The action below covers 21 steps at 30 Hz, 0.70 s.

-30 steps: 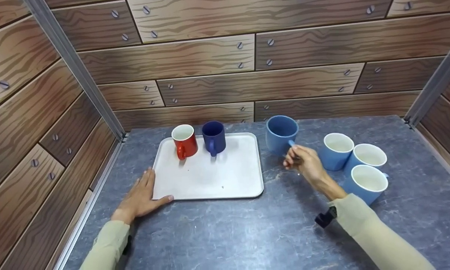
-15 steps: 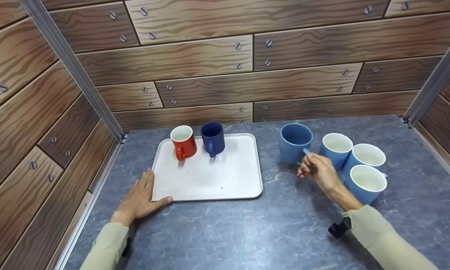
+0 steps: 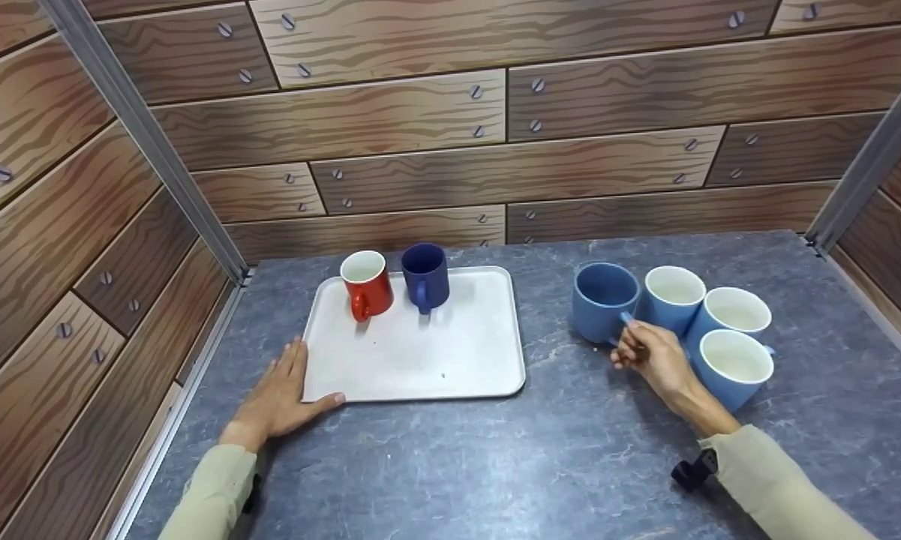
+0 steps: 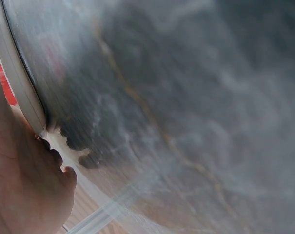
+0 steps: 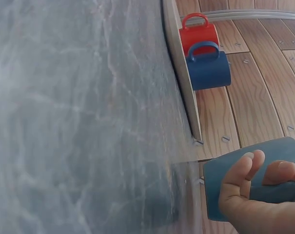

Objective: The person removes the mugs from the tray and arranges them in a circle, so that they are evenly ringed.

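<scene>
The large blue mug [image 3: 599, 319] is hanging from my right hand [image 3: 659, 364]: the thumb and fingers there are closed narrowly on its handle [image 3: 627, 318], the rest curled in beneath. The mug is upright, rim up, over the counter [image 3: 450, 465] between the tray and the three light-blue mugs, nearer to the mugs; whether its base touches down, I can't tell.

Over the last second I have brought it rightward and a little towards myself. A moment ago it was close by the tray's right edge; now a wide strip of counter parts the two. I judge that the blue mug now belongs more to the right-hand cluster than to the tray, with little room left for it to slide before it knocks a neighbour.

Those three light-blue mugs [image 3: 734, 367], white inside, stand bunched beside my right hand. Away to the left, the white tray [image 3: 435, 352] is unmoved, and the red mug [image 3: 367, 289] and navy mug [image 3: 429, 281] stay upright near its far edge. My left hand [image 3: 277, 397] rests flat at its near left corner, fingers straight and holding nothing, just as before.
</scene>
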{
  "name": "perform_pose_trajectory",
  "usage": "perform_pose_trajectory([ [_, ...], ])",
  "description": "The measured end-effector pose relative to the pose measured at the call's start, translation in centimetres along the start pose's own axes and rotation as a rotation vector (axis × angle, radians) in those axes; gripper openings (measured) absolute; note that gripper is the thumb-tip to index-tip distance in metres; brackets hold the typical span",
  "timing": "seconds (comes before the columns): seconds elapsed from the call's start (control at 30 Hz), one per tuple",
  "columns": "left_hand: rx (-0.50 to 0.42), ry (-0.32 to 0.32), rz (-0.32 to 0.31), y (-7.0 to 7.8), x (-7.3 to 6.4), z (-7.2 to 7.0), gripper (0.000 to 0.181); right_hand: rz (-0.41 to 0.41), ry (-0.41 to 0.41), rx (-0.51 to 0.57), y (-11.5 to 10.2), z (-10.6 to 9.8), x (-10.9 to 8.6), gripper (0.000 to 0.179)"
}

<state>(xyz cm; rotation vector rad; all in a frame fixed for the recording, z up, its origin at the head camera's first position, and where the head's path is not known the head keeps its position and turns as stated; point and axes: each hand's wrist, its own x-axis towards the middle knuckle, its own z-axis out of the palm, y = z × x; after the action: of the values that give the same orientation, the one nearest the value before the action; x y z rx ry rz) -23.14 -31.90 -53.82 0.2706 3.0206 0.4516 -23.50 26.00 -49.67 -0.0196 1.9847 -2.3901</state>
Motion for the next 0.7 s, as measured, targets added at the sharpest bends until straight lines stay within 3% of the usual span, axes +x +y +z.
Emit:
perform_pose_trajectory([
  [0.7, -0.010, 0.002, 0.003, -0.1, 0.0, 0.0, 0.126, -0.005, -0.010, 0.032, 0.8, -1.4, -0.5, 0.043],
])
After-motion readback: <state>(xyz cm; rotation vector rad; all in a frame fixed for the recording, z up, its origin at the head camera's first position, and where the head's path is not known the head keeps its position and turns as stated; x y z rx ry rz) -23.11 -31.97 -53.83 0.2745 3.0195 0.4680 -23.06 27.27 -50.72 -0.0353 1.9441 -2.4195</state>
